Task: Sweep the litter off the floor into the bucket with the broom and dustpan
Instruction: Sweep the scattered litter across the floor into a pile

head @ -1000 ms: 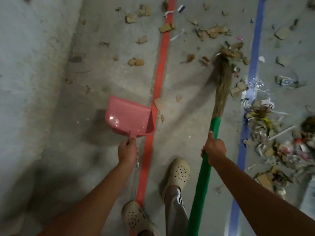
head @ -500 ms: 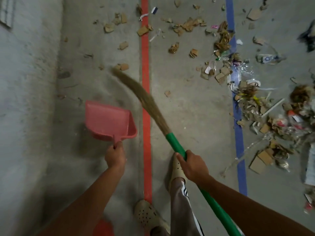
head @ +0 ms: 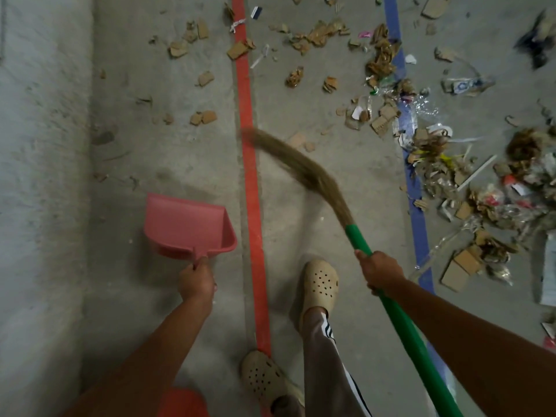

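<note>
Grey concrete floor [head: 180,152], dusty, scuffed. Red stripe [head: 252,188] runs straight, near to far, mid-frame. Blue stripe [head: 416,206] runs parallel, well apart, to right. Rough grey wall [head: 39,176] along left edge. Dim, flat light; soft shadows.

My left hand [head: 197,281] gripped the pink dustpan [head: 186,225] by its handle, the pan just left of the red line [head: 249,145] on the floor [head: 168,164]. My right hand [head: 380,270] held the broom [head: 403,326] by its green shaft, its blurred, bent bristles reaching the red line. Most litter [head: 451,164] lay heaped along the blue line [head: 416,191]; cardboard scraps [head: 204,117] lay scattered beyond the dustpan.
</note>
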`<state>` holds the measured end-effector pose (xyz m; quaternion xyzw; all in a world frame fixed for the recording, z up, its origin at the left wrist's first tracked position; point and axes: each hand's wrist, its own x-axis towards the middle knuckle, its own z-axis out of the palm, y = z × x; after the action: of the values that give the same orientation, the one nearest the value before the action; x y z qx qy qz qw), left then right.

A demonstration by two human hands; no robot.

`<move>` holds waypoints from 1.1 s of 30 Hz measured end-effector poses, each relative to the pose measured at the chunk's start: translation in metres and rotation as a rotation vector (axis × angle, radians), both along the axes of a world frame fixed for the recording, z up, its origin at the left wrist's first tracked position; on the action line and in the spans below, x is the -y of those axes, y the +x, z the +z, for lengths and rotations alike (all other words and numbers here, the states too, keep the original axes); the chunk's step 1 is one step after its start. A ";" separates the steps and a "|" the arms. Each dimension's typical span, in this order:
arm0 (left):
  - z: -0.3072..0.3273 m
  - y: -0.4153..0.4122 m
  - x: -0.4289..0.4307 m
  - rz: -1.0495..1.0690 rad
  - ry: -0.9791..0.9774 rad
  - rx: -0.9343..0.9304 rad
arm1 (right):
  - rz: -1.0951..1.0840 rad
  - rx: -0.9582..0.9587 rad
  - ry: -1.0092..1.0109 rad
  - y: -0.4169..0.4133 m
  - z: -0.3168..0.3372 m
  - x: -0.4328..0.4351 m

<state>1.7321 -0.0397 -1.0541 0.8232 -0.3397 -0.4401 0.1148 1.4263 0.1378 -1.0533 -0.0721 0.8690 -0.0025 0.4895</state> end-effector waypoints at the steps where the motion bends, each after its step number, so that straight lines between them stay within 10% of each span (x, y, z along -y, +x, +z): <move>1: 0.001 -0.007 0.002 0.004 -0.002 -0.030 | -0.087 0.004 -0.011 -0.013 0.001 0.001; 8: 0.017 -0.063 0.022 -0.045 -0.020 -0.131 | -0.563 -0.018 -0.138 -0.088 0.032 0.019; 26: -0.004 -0.148 0.034 -0.076 0.042 -0.147 | 0.263 -0.004 -0.152 -0.022 -0.019 0.059; 33: -0.012 -0.157 0.045 -0.122 0.096 -0.168 | -0.005 -0.072 0.035 -0.132 -0.024 0.023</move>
<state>1.5747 -0.0850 -1.0665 0.7660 -0.3567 -0.5294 0.0762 1.2945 0.1145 -1.0772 -0.0612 0.8862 0.0141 0.4590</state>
